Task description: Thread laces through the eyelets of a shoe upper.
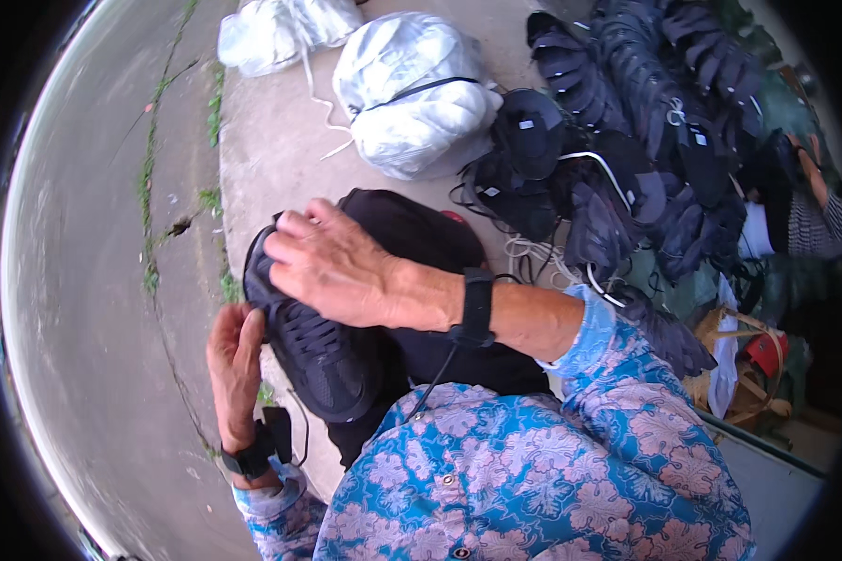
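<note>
A black lace-up sneaker lies over my dark-trousered lap, its toe pointing back toward me. At the left side of its upper, my left hand is closed in a pinch, thumb and fingertips meeting on the shoe's edge. My right hand reaches across from the right with bent fingers closed over the shoe's far end. That hand covers much of the shoe opening, and its fingertips are partly hidden. Dark straps circle both wrists, and a thin cord hangs from the right one.
Stuffed white sacks sit on the pavement ahead. Rows of dark shoe uppers and loose white laces spread to the right. A basket holding a red item stands beyond my right arm. Another person's arm shows at the far right.
</note>
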The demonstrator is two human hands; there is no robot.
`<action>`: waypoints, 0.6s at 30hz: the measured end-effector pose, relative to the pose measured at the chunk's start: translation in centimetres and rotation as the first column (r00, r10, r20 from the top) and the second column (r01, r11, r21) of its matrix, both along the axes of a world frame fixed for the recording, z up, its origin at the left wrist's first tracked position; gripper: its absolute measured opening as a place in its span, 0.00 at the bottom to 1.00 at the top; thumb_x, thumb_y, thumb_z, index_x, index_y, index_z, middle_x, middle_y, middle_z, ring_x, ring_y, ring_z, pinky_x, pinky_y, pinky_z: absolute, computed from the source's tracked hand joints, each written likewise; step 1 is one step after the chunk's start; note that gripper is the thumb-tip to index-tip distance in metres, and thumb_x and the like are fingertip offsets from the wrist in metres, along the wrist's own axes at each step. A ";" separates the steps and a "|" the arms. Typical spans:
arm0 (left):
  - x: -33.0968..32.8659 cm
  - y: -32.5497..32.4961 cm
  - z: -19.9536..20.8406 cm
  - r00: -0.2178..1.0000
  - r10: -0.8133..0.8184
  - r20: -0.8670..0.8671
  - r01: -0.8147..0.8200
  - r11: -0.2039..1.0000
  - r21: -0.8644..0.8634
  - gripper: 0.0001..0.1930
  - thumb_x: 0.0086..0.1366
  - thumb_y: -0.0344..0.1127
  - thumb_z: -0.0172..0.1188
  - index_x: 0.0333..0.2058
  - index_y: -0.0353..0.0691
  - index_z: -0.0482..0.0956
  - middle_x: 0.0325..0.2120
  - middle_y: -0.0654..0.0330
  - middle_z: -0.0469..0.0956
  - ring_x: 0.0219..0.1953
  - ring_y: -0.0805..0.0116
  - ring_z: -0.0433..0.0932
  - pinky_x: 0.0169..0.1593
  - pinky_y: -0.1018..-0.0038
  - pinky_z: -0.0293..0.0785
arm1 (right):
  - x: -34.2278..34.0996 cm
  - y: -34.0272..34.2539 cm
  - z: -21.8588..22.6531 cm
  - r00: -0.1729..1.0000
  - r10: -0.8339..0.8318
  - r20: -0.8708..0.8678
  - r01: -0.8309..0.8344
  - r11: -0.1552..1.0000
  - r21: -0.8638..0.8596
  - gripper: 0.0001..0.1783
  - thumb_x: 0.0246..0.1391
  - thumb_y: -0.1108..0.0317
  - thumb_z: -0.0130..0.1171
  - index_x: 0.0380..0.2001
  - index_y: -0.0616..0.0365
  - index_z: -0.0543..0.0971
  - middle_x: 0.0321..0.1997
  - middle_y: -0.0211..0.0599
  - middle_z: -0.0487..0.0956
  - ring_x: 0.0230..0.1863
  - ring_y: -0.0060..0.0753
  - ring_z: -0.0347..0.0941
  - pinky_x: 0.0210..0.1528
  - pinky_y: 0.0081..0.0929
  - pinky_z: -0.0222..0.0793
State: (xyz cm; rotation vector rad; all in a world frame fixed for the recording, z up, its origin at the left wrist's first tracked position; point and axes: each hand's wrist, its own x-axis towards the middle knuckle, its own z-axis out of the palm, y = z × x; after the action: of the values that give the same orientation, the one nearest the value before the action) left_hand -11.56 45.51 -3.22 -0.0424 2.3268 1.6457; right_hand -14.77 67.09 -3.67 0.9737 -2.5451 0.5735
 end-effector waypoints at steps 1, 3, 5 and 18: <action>-0.6 0.7 -0.2 0.998 -0.003 -0.058 0.003 1.000 0.007 0.08 0.67 0.36 0.56 0.36 0.36 0.74 0.24 0.71 0.69 0.26 0.83 0.64 0.30 0.84 0.62 | 0.0 0.3 -0.2 1.000 -0.026 -0.014 0.026 0.999 -0.023 0.04 0.45 0.67 0.52 0.21 0.53 0.74 0.32 0.30 0.71 0.43 0.33 0.67 0.46 0.34 0.60; -1.0 1.1 0.8 0.994 0.054 -0.098 -0.060 0.996 -0.062 0.10 0.66 0.36 0.58 0.38 0.34 0.75 0.25 0.69 0.71 0.27 0.81 0.67 0.30 0.82 0.65 | -0.5 0.0 0.1 0.999 0.023 -0.028 -0.024 0.999 -0.037 0.04 0.44 0.68 0.53 0.20 0.54 0.74 0.31 0.31 0.71 0.42 0.34 0.68 0.46 0.34 0.61; -1.4 1.1 1.2 0.983 0.068 -0.168 -0.094 0.985 -0.147 0.11 0.65 0.37 0.58 0.38 0.34 0.77 0.25 0.64 0.74 0.27 0.79 0.70 0.30 0.79 0.68 | -0.8 -0.5 0.1 0.995 0.097 -0.007 -0.097 0.995 -0.017 0.05 0.46 0.70 0.53 0.20 0.55 0.76 0.32 0.33 0.73 0.43 0.34 0.69 0.46 0.34 0.61; -4.4 -6.4 -0.1 0.957 0.227 -0.179 -0.260 0.946 -0.194 0.22 0.67 0.51 0.55 0.43 0.35 0.78 0.31 0.61 0.77 0.33 0.72 0.73 0.37 0.77 0.71 | -0.5 1.9 4.7 0.537 0.405 0.740 0.180 0.802 -0.569 0.05 0.58 0.73 0.53 0.37 0.59 0.71 0.24 0.24 0.69 0.27 0.13 0.65 0.37 0.16 0.64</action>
State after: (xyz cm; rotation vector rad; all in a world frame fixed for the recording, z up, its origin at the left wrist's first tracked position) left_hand -15.94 39.08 -3.33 -0.2687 2.7056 1.5424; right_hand -15.27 68.98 1.04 0.6928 -2.6483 2.2218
